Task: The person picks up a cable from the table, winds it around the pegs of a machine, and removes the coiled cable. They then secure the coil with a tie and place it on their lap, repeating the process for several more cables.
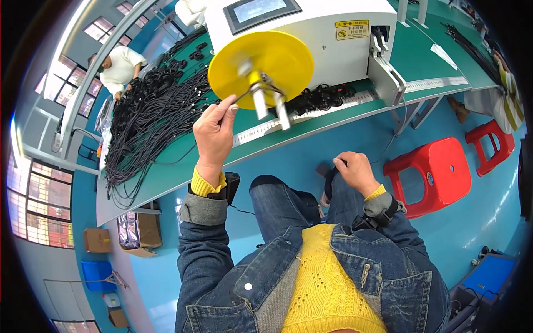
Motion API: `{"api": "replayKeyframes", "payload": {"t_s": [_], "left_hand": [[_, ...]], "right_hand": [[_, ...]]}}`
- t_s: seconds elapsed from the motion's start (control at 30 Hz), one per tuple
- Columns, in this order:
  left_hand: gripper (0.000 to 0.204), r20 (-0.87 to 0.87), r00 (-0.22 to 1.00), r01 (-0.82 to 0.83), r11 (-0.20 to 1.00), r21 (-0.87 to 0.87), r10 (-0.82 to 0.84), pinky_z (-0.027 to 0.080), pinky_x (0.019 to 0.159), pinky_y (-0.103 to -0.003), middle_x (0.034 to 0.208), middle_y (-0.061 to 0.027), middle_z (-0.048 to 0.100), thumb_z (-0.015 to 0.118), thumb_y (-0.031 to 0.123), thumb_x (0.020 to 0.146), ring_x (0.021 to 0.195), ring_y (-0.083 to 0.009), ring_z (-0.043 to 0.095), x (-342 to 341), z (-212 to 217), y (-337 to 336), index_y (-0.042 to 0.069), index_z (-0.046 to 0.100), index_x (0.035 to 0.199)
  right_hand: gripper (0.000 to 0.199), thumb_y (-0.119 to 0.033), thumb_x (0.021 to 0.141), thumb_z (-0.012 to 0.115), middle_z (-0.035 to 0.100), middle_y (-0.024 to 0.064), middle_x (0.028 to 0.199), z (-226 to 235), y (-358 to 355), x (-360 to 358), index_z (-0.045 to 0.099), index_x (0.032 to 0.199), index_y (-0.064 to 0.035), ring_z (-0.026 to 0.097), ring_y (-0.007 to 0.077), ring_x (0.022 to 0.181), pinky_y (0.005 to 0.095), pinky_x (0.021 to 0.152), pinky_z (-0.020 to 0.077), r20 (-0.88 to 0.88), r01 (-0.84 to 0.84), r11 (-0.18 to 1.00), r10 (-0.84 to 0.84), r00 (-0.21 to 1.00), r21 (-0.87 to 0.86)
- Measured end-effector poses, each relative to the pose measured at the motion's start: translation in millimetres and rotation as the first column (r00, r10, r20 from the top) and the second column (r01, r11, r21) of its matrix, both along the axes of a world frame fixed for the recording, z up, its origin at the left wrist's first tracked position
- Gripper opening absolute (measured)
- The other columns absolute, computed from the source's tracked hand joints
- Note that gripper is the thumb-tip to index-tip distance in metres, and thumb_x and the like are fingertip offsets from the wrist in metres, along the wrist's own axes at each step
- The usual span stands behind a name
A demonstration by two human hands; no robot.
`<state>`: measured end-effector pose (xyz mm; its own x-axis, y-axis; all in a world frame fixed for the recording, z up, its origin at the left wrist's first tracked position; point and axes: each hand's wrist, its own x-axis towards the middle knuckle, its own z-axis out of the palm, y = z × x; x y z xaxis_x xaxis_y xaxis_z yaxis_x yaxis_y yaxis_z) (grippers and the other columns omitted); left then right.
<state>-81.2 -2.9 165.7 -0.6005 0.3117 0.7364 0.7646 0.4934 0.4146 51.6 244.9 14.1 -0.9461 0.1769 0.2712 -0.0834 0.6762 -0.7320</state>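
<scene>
Raised in front of the machine, my left hand [214,133] pinches a thin black cable [242,96] between thumb and fingertips. That cable runs to the metal prongs [260,102] at the middle of a round yellow disc [294,61], where it loops around them. The disc's hub looks smeared, as if turning. Over my right thigh, my right hand [357,173] is closed with curled fingers; whatever lies inside them is hidden. The white winding machine [344,50] carries a screen [261,10] on top.
Black cables [161,116] pile over the green table [166,177] at left, and coiled ones [322,99] lie behind a ruler strip [258,131]. A metal bracket [386,77] juts out at right. Red stools [444,172] stand beside me. Another person [123,66] works at far left.
</scene>
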Motion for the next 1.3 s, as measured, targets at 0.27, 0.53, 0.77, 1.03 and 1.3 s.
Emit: {"api": "replayKeyframes", "payload": {"t_s": [0.27, 0.53, 0.77, 1.03, 1.3], "left_hand": [[0.018, 0.015, 0.999, 0.039, 0.999, -0.03, -0.038, 0.036, 0.047, -0.025, 0.059, -0.0052, 0.047, 0.061, 0.01, 0.081, 0.05, -0.0114, 0.043, 11.1, 2.4, 3.1, 0.003, 0.064, 0.098], [0.022, 0.113, 0.993, 0.037, 0.999, 0.012, -0.039, 0.041, 0.051, -0.027, 0.065, -0.0099, 0.055, 0.058, 0.006, 0.083, 0.053, -0.0161, 0.049, 24.9, -9.8, 16.6, 0.002, 0.06, 0.104], [0.028, -0.213, 0.975, -0.115, 0.96, -0.257, 0.06, 0.046, 0.054, -0.031, 0.082, -0.0114, 0.055, 0.059, 0.009, 0.081, 0.062, -0.0243, 0.057, 34.6, 2.7, 46.7, 0.0, 0.057, 0.107], [0.029, -0.31, 0.921, -0.359, 0.827, -0.434, 0.237, 0.049, 0.057, -0.033, 0.087, -0.0126, 0.054, 0.061, 0.018, 0.079, 0.067, -0.0249, 0.059, 45.9, 13.2, 63.8, 0.001, 0.059, 0.102], [0.026, -0.539, 0.825, -0.379, 0.873, -0.306, 0.17, 0.049, 0.068, -0.035, 0.095, -0.017, 0.059, 0.063, 0.013, 0.075, 0.081, -0.0308, 0.059, 36.9, -9.3, 56.7, -0.001, 0.061, 0.096]], "right_hand": [[0.018, -0.019, 0.076, 0.058, 0.061, 0.0164, 0.071, -3.7, -1.4, 1.8, 0.064, 0.076, -0.0022, 0.059, 0.0348, 0.069, 0.0421, 0.063, 0.0471, 0.08, -0.063, 0.998, 0.063, 0.995, 0.0], [0.016, -0.015, 0.075, 0.058, 0.06, 0.016, 0.071, -4.4, -5.7, -6.1, 0.063, 0.076, -0.0008, 0.059, 0.0327, 0.067, 0.0384, 0.059, 0.0462, 0.12, -0.113, 0.994, 0.113, 0.986, -0.004], [0.011, -0.012, 0.075, 0.06, 0.06, 0.0148, 0.071, 49.8, -14.9, -34.7, 0.061, 0.075, -0.0008, 0.058, 0.0316, 0.064, 0.0357, 0.055, 0.046, -0.294, -0.127, 0.991, 0.107, 0.95, -0.049], [0.01, -0.009, 0.072, 0.063, 0.06, 0.0133, 0.066, 107.5, -43.3, -73.5, 0.059, 0.07, 0.0003, 0.059, 0.027, 0.059, 0.0314, 0.052, 0.0457, -0.488, -0.099, 0.995, 0.09, 0.868, 0.008], [0.008, -0.006, 0.071, 0.06, 0.059, 0.0143, 0.062, 106.7, -47.8, -93.9, 0.059, 0.071, 0.0018, 0.058, 0.0273, 0.054, 0.0313, 0.049, 0.0451, -0.472, -0.178, 0.964, 0.065, 0.879, -0.199]]}}
